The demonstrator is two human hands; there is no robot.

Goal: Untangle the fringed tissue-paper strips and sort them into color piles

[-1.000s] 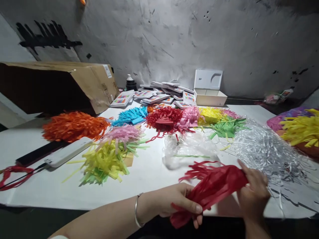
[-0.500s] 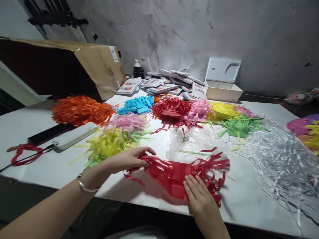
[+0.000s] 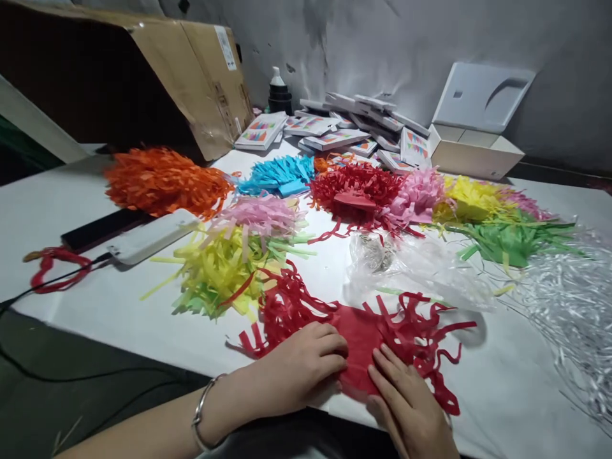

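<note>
A fringed sheet of red tissue paper (image 3: 356, 338) lies on the white table close to its front edge, with cut strips fanned out to both sides of a plain middle band. On the left of this band, my left hand (image 3: 303, 366), wearing a silver bangle, curls its fingers onto the paper; its thumb is hidden. My right hand (image 3: 406, 395) rests at the band's right side, fingers stretched out and lying flat on the paper. Just behind the sheet is a clear plastic bag (image 3: 421, 268).
Fringed paper bundles in orange (image 3: 165, 182), blue (image 3: 277, 173), red (image 3: 358, 191), yellow (image 3: 215, 264) and green (image 3: 514, 242) cross the table. Silver strands (image 3: 568, 306) spread at right. Behind stand a cardboard box (image 3: 191, 76), flat packets (image 3: 335, 137) and an open white box (image 3: 473, 153). A white power bank (image 3: 153, 237) lies left.
My left hand has moved from the strips at the paper's left end to its middle band. The left strips now lie spread on the table. My right hand stays flat on the paper.
</note>
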